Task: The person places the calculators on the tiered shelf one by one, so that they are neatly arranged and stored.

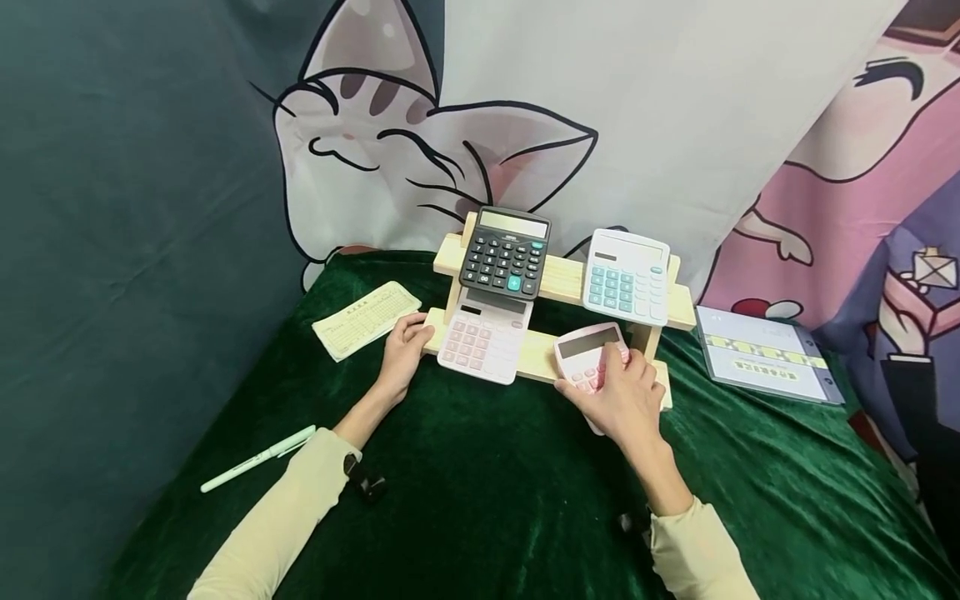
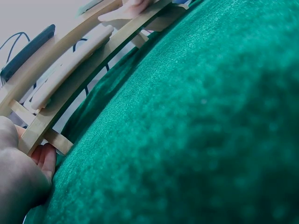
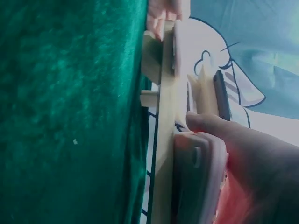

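Observation:
A two-tier wooden rack [image 1: 558,275] holds several calculators. My right hand [image 1: 622,392] grips a pink calculator [image 1: 588,343] at the right of the lower bar, the thumb at its left edge and the fingers over its keys and right side. That calculator [image 3: 198,177] stands tilted in front of the bar in the right wrist view. My left hand [image 1: 403,350] holds the left end of the lower bar; in the left wrist view its fingers [image 2: 46,161] curl under the wood. Another pink calculator [image 1: 480,346] leans on the lower bar at left.
On the upper tier lean a black calculator [image 1: 504,258] and a white calculator with blue keys [image 1: 626,279]. A paper pad [image 1: 367,319] and a pale green pen [image 1: 258,458] lie at left, a binder notebook [image 1: 768,354] at right. Green velvet cloth [image 1: 480,500] covers the table.

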Available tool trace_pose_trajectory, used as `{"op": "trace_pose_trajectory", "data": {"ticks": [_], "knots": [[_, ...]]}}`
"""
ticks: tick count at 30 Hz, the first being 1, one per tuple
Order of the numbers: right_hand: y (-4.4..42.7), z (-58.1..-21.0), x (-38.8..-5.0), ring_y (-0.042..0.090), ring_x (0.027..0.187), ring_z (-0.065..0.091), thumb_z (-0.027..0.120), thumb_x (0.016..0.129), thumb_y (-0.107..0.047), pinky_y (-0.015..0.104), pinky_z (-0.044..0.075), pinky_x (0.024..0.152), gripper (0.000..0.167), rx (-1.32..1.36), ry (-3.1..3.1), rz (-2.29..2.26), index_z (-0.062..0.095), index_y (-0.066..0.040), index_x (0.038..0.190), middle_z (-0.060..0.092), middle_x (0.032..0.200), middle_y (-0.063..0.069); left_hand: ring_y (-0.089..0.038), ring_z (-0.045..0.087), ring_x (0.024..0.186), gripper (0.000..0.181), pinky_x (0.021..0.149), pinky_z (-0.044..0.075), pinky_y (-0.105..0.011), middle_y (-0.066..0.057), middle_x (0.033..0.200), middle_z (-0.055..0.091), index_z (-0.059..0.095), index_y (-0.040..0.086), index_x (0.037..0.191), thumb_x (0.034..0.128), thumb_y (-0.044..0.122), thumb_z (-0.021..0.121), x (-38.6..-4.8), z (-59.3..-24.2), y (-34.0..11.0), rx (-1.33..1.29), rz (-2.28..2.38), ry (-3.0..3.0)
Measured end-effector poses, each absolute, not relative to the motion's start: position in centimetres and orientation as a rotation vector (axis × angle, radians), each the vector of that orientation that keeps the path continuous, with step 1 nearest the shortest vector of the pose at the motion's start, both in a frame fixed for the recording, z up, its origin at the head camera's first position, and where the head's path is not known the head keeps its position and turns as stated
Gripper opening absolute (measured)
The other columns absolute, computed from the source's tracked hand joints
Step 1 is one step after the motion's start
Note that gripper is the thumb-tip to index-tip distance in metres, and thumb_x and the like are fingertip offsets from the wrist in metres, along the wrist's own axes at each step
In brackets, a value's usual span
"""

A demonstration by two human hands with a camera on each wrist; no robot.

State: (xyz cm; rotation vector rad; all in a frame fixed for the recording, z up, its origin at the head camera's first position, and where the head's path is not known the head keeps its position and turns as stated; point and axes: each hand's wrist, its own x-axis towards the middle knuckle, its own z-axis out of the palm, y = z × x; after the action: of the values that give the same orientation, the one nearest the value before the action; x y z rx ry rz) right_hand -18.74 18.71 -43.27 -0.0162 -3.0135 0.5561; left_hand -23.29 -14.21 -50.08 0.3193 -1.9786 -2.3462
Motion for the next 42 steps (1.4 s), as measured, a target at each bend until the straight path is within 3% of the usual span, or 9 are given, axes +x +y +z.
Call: {"op": "trace_pose_trajectory", "data": {"ticks": [7, 13, 18, 24, 32, 37, 42], "knots": [[18.8, -43.6, -19.0, 0.053, 0.132, 0.027, 0.051, 0.081, -0.082, 0.071, 0.025, 0.098, 0.109, -0.053, -3.027, 0.491, 0.026, -0.005, 0.154, 0.025, 0.151, 0.033, -0.012, 0.060, 0.100, 0.039, 0.079, 0.050, -0.018, -0.015, 0.128, 0.060, 0.048, 0.009, 0.137, 0.1008, 0.018, 0.057, -23.4, -50.0, -14.1, 0.321, -2.337, -1.990], [19.2, -43.8, -19.0, 0.052, 0.134, 0.026, 0.048, 0.085, -0.080, 0.069, 0.024, 0.101, 0.104, -0.019, -3.010, 0.501, 0.026, -0.006, 0.154, 0.023, 0.154, 0.032, -0.012, 0.059, 0.101, 0.038, 0.079, 0.050, -0.018, -0.015, 0.128, 0.060, 0.048, 0.008, 0.137, 0.1008, 0.018, 0.057, -23.3, -50.0, -14.1, 0.323, -2.345, -1.986], [20.1, -43.6, -19.4, 0.050, 0.136, 0.025, 0.058, 0.087, -0.069, 0.066, 0.022, 0.106, 0.092, 0.192, -2.921, 0.521, 0.036, -0.004, 0.149, 0.027, 0.152, 0.031, -0.012, 0.059, 0.099, 0.040, 0.079, 0.050, -0.018, -0.016, 0.129, 0.059, 0.048, 0.007, 0.138, 0.1009, 0.018, 0.057, -23.4, -50.1, -14.2, 0.319, -2.341, -1.974], [22.3, -41.7, -19.2, 0.040, 0.138, 0.032, 0.074, 0.085, -0.045, 0.063, 0.025, 0.109, 0.073, 0.639, -2.892, 0.562, 0.048, -0.011, 0.143, 0.041, 0.148, 0.019, -0.010, 0.059, 0.098, 0.039, 0.078, 0.050, -0.018, -0.014, 0.127, 0.060, 0.048, 0.008, 0.138, 0.1011, 0.018, 0.057, -23.2, -50.2, -14.3, 0.331, -2.333, -1.983], [23.3, -39.5, -17.9, 0.043, 0.146, 0.020, 0.086, 0.072, -0.037, 0.067, 0.021, 0.113, 0.090, 0.800, -3.124, 0.605, 0.043, -0.016, 0.148, 0.029, 0.157, 0.018, -0.010, 0.059, 0.099, 0.040, 0.079, 0.050, -0.018, -0.015, 0.127, 0.059, 0.047, 0.006, 0.138, 0.1011, 0.017, 0.057, -23.3, -49.9, -14.3, 0.295, -2.322, -1.979], [22.8, -39.9, -17.9, 0.045, 0.143, 0.025, 0.086, 0.072, -0.033, 0.065, 0.022, 0.114, 0.089, 0.829, -3.127, 0.567, 0.044, -0.014, 0.148, 0.031, 0.156, 0.020, -0.010, 0.059, 0.099, 0.040, 0.079, 0.050, -0.017, -0.014, 0.127, 0.059, 0.047, 0.007, 0.138, 0.1013, 0.017, 0.057, -23.3, -50.0, -14.3, 0.305, -2.336, -1.983], [22.6, -40.6, -17.9, 0.044, 0.142, 0.025, 0.085, 0.073, -0.039, 0.066, 0.022, 0.112, 0.089, 0.760, -3.132, 0.538, 0.043, -0.017, 0.148, 0.031, 0.156, 0.019, -0.011, 0.059, 0.100, 0.040, 0.079, 0.050, -0.018, -0.015, 0.128, 0.059, 0.047, 0.007, 0.139, 0.1013, 0.017, 0.056, -23.3, -50.1, -14.2, 0.305, -2.336, -1.994]]}}
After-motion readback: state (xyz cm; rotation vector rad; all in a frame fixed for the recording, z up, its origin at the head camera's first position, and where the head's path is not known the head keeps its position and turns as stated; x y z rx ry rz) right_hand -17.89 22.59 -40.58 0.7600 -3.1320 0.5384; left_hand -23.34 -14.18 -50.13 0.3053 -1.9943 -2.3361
